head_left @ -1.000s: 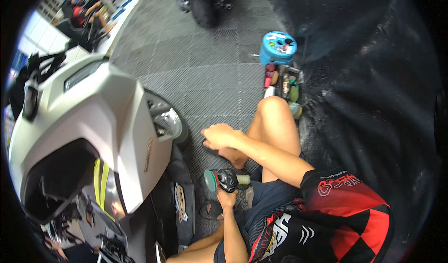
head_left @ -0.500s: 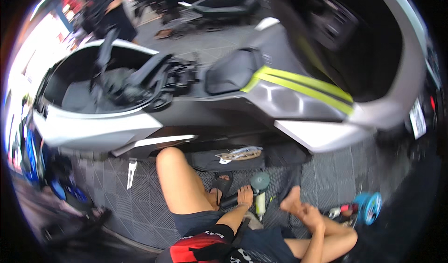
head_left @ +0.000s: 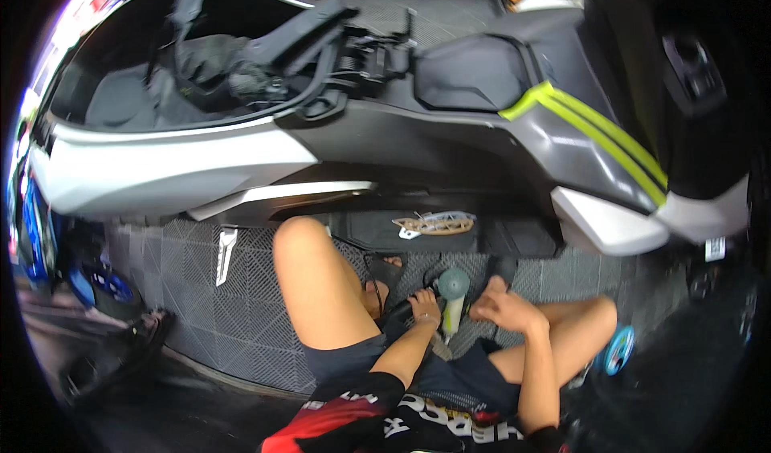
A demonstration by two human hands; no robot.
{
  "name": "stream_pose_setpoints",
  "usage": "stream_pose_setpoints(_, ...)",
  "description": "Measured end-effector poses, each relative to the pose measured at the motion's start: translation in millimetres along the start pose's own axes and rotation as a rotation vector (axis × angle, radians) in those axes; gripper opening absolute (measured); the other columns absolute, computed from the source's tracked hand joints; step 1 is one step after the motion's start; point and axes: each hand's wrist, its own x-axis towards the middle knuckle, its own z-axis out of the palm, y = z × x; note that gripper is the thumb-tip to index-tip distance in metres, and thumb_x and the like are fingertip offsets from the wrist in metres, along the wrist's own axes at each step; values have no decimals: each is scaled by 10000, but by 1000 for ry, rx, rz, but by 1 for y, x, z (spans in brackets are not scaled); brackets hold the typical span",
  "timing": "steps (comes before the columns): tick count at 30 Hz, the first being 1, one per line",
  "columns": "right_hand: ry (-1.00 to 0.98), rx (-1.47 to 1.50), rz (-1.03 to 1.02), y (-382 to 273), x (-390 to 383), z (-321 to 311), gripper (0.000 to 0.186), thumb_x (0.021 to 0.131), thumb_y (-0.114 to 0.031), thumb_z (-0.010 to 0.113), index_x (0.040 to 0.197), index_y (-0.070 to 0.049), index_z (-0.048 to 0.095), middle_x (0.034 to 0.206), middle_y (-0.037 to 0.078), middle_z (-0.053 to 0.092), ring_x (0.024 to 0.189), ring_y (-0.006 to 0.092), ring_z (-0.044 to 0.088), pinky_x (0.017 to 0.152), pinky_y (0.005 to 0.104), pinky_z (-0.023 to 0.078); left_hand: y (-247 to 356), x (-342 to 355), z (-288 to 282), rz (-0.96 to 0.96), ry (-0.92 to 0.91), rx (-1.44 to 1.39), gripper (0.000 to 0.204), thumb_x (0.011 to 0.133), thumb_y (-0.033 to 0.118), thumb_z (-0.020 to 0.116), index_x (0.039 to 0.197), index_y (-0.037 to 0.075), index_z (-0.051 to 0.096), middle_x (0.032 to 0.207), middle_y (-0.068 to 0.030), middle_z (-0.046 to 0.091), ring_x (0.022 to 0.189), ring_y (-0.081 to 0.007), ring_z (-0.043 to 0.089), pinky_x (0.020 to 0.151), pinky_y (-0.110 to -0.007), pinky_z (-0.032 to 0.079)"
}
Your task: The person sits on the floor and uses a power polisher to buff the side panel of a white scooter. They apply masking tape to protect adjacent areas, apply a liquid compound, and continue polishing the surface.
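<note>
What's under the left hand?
The left hand lies across a dark-bodied polisher; its round grey-green pad shows beyond the fingers. Whatever the palm covers can't be seen.

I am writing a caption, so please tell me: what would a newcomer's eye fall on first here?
First, the white and grey scooter stretching across the upper picture, with bright yellow-green stripes toward the right. Then, below it, the round grey-green pad just right of the left hand.
</note>
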Motion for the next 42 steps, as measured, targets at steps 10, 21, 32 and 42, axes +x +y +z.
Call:
stream_pose_setpoints(10, -63, -243, -122, -91, 38, 59, 200, 857, -225, 694, 970, -130, 829, 1002, 76, 799, 947, 323, 762, 710, 532, 605, -42, -26, -72, 385, -463, -175, 551, 1034, 378, 480, 1486, 64, 506, 1549, -195, 455, 1444, -372, 393, 1138, -590, 323)
stream_pose_setpoints(21, 291, 819, -1025, -48, -137, 22, 382, 970, -319, 684, 1184, -8, 636, 766, 137, 706, 742, 309, 695, 686, 439, 531, -19, -23, -67, 466, -550, 260, 540, 1028, 384, 490, 1433, 31, 541, 1444, -245, 518, 1357, -406, 469, 1097, -551, 382)
stream_pose_setpoints(32, 884, 1301, 490, 184, -219, 187, 471, 1062, -449, 538, 1180, -20, 693, 901, 89, 720, 820, 186, 679, 746, 356, 557, -22, -30, -88, 457, -535, 359, 536, 1022, 389, 500, 1380, -2, 575, 1340, -296, 581, 1269, -441, 546, 1057, -511, 441)
stream_pose_setpoints(42, 447, 1755, 26, 98, -122, 252, 525, 1060, -330, 510, 1449, 20, 547, 1489, 109, 572, 1308, 208, 558, 1129, 368, 421, -28, -134, -266, 618, -266, -169, 599, 1001, 469, 587, 1340, -23, 603, 1245, -312, 662, 1208, -436, 632, 1023, -460, 494)
